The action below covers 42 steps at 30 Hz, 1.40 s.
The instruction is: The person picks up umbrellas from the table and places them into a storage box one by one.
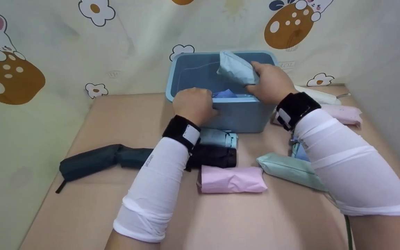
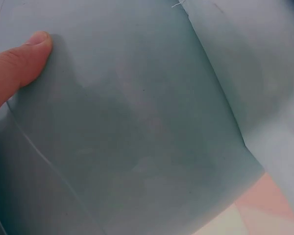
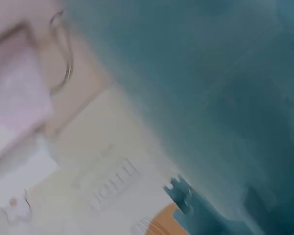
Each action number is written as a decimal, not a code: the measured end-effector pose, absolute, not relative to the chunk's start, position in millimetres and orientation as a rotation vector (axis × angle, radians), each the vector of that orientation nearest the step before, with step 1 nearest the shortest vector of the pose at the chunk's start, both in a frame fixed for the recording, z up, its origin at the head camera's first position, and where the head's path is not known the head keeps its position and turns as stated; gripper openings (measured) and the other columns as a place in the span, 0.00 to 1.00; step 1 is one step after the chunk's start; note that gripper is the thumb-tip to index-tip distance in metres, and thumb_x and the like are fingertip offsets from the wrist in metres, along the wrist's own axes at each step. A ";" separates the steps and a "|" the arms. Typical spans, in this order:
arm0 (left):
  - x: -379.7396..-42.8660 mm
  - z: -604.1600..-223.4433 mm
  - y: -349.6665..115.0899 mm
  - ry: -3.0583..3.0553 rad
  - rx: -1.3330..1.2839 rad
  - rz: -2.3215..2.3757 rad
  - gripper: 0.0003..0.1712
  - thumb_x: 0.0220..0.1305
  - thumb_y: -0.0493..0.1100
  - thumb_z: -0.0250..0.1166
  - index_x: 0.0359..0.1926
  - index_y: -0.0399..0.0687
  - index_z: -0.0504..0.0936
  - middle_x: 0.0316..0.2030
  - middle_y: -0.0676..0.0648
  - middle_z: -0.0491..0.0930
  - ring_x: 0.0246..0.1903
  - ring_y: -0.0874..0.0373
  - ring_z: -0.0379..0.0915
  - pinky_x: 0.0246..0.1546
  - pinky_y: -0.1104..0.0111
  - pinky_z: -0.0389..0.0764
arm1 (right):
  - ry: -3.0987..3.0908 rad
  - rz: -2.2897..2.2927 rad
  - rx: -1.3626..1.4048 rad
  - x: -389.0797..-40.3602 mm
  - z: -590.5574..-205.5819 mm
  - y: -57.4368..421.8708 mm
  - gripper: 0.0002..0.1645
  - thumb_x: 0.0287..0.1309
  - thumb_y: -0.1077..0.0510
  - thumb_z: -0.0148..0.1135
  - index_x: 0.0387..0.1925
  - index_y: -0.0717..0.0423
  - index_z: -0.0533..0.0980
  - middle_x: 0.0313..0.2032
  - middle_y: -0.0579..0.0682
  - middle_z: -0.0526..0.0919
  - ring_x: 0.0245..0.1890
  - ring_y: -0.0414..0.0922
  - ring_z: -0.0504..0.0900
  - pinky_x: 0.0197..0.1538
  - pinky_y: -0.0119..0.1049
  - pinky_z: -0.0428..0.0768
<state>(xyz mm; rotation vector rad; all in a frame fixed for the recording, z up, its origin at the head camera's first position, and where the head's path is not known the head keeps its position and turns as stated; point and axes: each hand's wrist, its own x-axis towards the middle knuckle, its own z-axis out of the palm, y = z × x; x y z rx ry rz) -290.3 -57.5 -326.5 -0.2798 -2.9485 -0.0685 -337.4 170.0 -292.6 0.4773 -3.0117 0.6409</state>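
Note:
In the head view a blue plastic bin (image 1: 236, 116) stands against the patterned wall sheet. My left hand (image 1: 193, 106) grips its front rim, fingers curled over the edge. The left wrist view shows the left thumb (image 2: 27, 61) lying against the bin's outer wall (image 2: 137, 122). Above the bin's right half, my right hand (image 1: 273, 83) holds a light blue sleeved folded umbrella (image 1: 236, 67), tilted with its far end up to the left. Part of a darker blue fabric thing (image 1: 225, 93) shows inside the bin. The blurred right wrist view does not show the right hand.
On the brown tabletop lie a long dark green umbrella (image 1: 92, 163), a black one (image 1: 214, 156), a light blue one (image 1: 217, 138), a pink one (image 1: 233, 179) and a mint green one (image 1: 292, 170). White (image 1: 319, 95) and pale pink (image 1: 342, 114) ones lie right of the bin.

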 end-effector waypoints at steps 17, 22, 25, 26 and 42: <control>-290.5 -327.6 -60.3 -2.961 -0.282 -0.074 0.22 0.59 0.62 0.74 0.25 0.52 0.82 0.27 0.50 0.85 0.30 0.53 0.81 0.34 0.55 0.86 | -3.055 0.634 0.432 -338.2 -295.9 165.4 0.41 0.66 0.49 0.67 0.77 0.50 0.67 0.68 0.58 0.79 0.60 0.58 0.78 0.67 0.59 0.74; -291.8 -327.5 -60.0 -2.965 -0.282 -0.064 0.23 0.58 0.65 0.75 0.25 0.53 0.82 0.28 0.50 0.85 0.30 0.54 0.81 0.34 0.56 0.86 | -3.088 0.634 0.434 -338.5 -295.3 165.9 0.43 0.67 0.48 0.68 0.79 0.50 0.65 0.72 0.58 0.76 0.65 0.58 0.77 0.70 0.59 0.72; -292.2 -327.4 -59.9 -2.968 -0.280 -0.055 0.24 0.57 0.66 0.75 0.26 0.53 0.82 0.29 0.50 0.86 0.31 0.53 0.81 0.36 0.55 0.86 | -3.095 0.646 0.468 -339.2 -295.6 166.7 0.42 0.66 0.49 0.68 0.78 0.50 0.67 0.70 0.58 0.77 0.63 0.58 0.77 0.69 0.59 0.73; -292.2 -327.3 -59.8 -2.969 -0.280 -0.055 0.24 0.57 0.66 0.75 0.26 0.53 0.82 0.30 0.50 0.87 0.32 0.53 0.82 0.36 0.55 0.86 | -3.096 0.649 0.482 -339.6 -295.8 167.0 0.42 0.65 0.49 0.69 0.78 0.49 0.67 0.70 0.58 0.77 0.63 0.58 0.77 0.69 0.59 0.73; -290.4 -326.7 -57.0 -2.979 -0.269 -0.069 0.21 0.58 0.63 0.74 0.26 0.53 0.83 0.30 0.49 0.87 0.32 0.52 0.82 0.35 0.54 0.86 | -3.168 0.614 0.577 -343.4 -295.6 170.1 0.44 0.65 0.49 0.69 0.78 0.51 0.66 0.73 0.59 0.74 0.71 0.58 0.74 0.72 0.57 0.71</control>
